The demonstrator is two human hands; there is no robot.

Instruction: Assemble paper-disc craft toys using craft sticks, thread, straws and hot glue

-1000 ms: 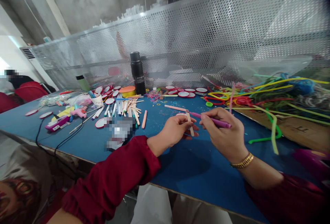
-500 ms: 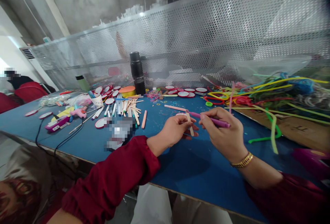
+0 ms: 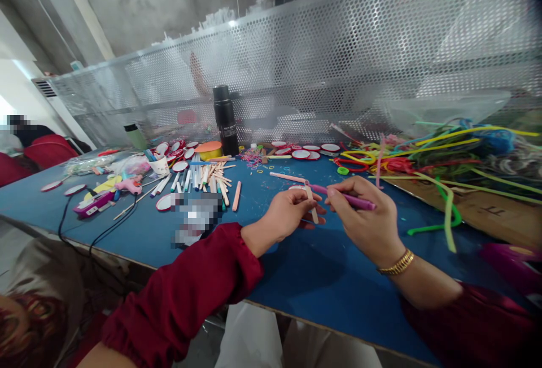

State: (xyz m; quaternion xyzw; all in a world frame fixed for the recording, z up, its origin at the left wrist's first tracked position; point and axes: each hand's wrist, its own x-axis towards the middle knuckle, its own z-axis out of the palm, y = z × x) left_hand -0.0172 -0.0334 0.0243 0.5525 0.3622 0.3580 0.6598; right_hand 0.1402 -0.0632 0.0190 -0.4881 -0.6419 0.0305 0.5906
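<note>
Between the thumb and fingers of my left hand [image 3: 292,213] is a pale wooden craft stick [image 3: 313,210], held above the blue table. A round white piece [image 3: 298,187] shows partly behind those fingers. My right hand [image 3: 366,215] grips a purple marker [image 3: 355,201] like a pen, its tip at the upper end of the stick. Whether the tip touches the wood I cannot tell. A pink pen-like piece [image 3: 288,177] lies just beyond my left hand.
Markers and craft sticks [image 3: 215,176] spread left of my hands, near a black bottle [image 3: 226,122]. Red-rimmed white discs [image 3: 300,154] lie at the back. Pipe cleaners [image 3: 449,210] and cardboard [image 3: 499,215] sit at right; a pink glue gun [image 3: 129,184] is at left.
My right hand and the purple marker have shifted very slightly to the left. My left hand stays in place with the craft stick.
</note>
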